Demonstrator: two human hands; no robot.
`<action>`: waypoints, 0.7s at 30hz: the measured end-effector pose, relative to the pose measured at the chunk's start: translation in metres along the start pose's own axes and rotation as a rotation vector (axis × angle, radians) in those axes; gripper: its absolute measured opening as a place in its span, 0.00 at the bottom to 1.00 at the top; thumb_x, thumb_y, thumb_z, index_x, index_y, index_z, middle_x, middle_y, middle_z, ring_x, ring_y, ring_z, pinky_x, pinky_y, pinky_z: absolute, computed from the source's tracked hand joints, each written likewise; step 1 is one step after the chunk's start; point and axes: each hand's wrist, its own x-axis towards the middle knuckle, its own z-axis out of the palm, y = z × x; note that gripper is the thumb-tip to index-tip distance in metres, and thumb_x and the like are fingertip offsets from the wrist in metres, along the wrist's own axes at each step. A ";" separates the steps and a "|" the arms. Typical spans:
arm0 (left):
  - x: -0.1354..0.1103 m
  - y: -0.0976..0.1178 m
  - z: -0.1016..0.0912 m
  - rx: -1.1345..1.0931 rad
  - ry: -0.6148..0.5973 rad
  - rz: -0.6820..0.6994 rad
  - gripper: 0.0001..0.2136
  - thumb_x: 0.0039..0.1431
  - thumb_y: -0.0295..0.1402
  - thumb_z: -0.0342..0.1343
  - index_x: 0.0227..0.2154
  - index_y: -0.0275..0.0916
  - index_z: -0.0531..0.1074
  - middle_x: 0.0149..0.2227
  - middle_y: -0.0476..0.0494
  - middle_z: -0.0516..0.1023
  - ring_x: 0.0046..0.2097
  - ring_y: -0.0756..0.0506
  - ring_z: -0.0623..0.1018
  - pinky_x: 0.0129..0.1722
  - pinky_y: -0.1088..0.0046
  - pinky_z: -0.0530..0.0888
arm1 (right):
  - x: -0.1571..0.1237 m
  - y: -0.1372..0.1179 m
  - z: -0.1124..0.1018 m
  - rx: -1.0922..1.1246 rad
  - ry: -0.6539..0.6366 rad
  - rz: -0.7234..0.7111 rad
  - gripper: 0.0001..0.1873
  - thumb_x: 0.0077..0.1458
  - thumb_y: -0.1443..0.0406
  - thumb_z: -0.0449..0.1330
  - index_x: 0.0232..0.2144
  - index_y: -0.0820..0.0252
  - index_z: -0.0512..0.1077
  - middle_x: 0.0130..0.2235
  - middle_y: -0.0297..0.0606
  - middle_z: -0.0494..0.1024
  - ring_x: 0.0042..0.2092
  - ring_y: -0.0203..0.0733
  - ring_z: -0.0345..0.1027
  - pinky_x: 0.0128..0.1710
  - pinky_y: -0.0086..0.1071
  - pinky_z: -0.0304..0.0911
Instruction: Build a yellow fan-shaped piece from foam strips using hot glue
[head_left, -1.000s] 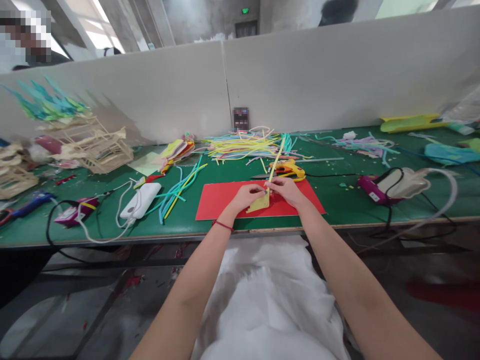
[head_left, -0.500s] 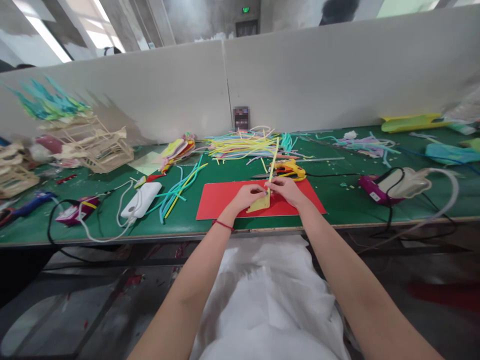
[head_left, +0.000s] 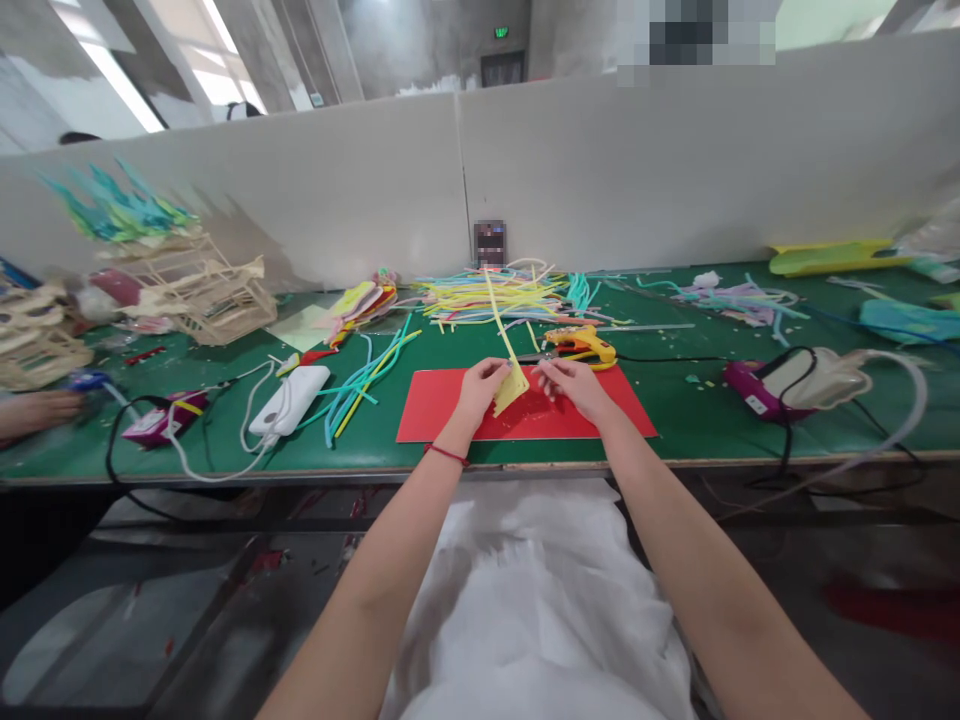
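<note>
My left hand (head_left: 481,388) pinches a flat yellow piece (head_left: 511,390), with a long thin yellow strip (head_left: 501,318) rising from it and leaning to the left. Close by on the right, my right hand (head_left: 570,385) has loosely bent fingers. They are apart from the yellow piece, and I see nothing held in them. Both hands are over a red board (head_left: 431,410) that lies flat on the green table and has small crumbs on it. Just behind my right hand rests a yellow glue gun (head_left: 596,347) with a black cable.
Behind the board lies a heap of coloured strips (head_left: 480,298). To its left are more loose strips (head_left: 360,385) and a white power bank (head_left: 291,402). A purple device (head_left: 746,390) sits at right. Another person's hand (head_left: 45,412) shows at far left.
My right hand has come off the yellow piece and moved slightly right. The piece has turned in my left hand, and its strip now leans left. Another person's hand has appeared at far left.
</note>
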 end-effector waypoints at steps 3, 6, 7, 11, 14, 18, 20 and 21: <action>0.001 0.000 -0.001 0.010 0.062 0.024 0.10 0.47 0.37 0.60 0.28 0.36 0.73 0.28 0.47 0.75 0.32 0.49 0.73 0.34 0.74 0.69 | -0.001 0.000 0.005 -0.015 -0.020 -0.002 0.24 0.38 0.46 0.66 0.25 0.61 0.73 0.22 0.32 0.73 0.20 0.30 0.63 0.19 0.25 0.61; 0.002 -0.001 -0.001 0.025 0.079 0.048 0.08 0.48 0.35 0.60 0.29 0.36 0.74 0.29 0.47 0.76 0.33 0.49 0.73 0.36 0.73 0.69 | -0.003 0.001 0.011 0.007 -0.050 0.007 0.22 0.39 0.48 0.66 0.27 0.61 0.73 0.22 0.33 0.73 0.22 0.32 0.65 0.19 0.25 0.62; 0.002 -0.001 -0.001 0.028 0.079 0.054 0.08 0.48 0.35 0.59 0.29 0.36 0.74 0.29 0.47 0.76 0.33 0.49 0.73 0.36 0.73 0.70 | -0.003 0.001 0.013 0.005 -0.058 0.017 0.22 0.39 0.48 0.66 0.27 0.61 0.73 0.22 0.33 0.74 0.22 0.32 0.65 0.18 0.25 0.62; 0.002 -0.001 -0.002 0.049 0.084 0.074 0.08 0.48 0.36 0.59 0.28 0.36 0.74 0.28 0.47 0.75 0.33 0.48 0.73 0.35 0.73 0.69 | -0.005 0.003 0.014 -0.024 -0.086 0.035 0.21 0.40 0.51 0.67 0.29 0.61 0.74 0.21 0.33 0.74 0.21 0.32 0.65 0.16 0.24 0.61; 0.001 0.000 -0.001 0.072 0.075 0.061 0.08 0.49 0.36 0.58 0.29 0.36 0.74 0.29 0.47 0.76 0.34 0.48 0.73 0.36 0.73 0.69 | -0.007 0.003 0.014 -0.029 -0.097 0.038 0.20 0.41 0.52 0.67 0.29 0.61 0.73 0.22 0.34 0.74 0.21 0.32 0.66 0.16 0.24 0.61; 0.002 0.001 -0.001 0.082 0.054 0.073 0.09 0.51 0.36 0.56 0.31 0.36 0.74 0.32 0.45 0.77 0.35 0.48 0.73 0.37 0.73 0.69 | -0.006 0.004 0.014 -0.005 -0.086 0.033 0.20 0.39 0.51 0.67 0.27 0.62 0.73 0.23 0.35 0.76 0.23 0.34 0.69 0.18 0.25 0.64; 0.002 0.001 0.000 0.081 0.032 0.071 0.09 0.52 0.36 0.55 0.32 0.35 0.73 0.32 0.44 0.77 0.34 0.48 0.73 0.37 0.73 0.69 | -0.004 0.006 0.014 0.020 -0.056 0.015 0.21 0.37 0.51 0.68 0.27 0.61 0.73 0.24 0.35 0.76 0.24 0.35 0.70 0.21 0.27 0.67; 0.002 0.000 0.000 0.093 0.016 0.068 0.09 0.52 0.36 0.55 0.32 0.35 0.73 0.31 0.45 0.76 0.34 0.48 0.73 0.36 0.73 0.69 | -0.002 0.007 0.014 0.037 -0.038 0.005 0.21 0.36 0.51 0.69 0.26 0.61 0.73 0.24 0.34 0.76 0.25 0.35 0.71 0.23 0.28 0.69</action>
